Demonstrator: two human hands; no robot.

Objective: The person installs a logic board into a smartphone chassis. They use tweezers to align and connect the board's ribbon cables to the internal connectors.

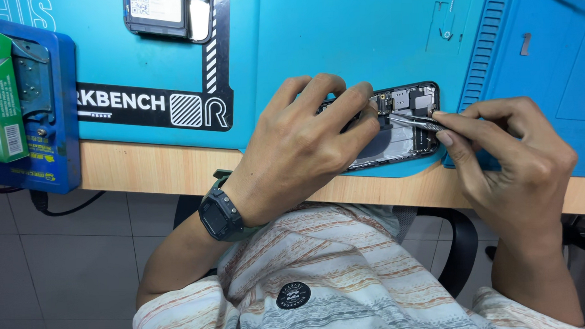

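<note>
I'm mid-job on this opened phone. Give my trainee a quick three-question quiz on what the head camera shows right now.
1. True or false: the left hand rests on the opened phone.
2. Which tool does the right hand pinch? A) screwdriver B) tweezers C) brush
3. Fill in: the phone lies on a ____ coloured work mat.

Key
1. True: its fingers press down on the phone's left part.
2. B: the thin metal tips point into the phone's upper interior.
3. Blue: the mat covers the wooden bench edge, and a dark wristwatch sits on the left wrist.
</note>
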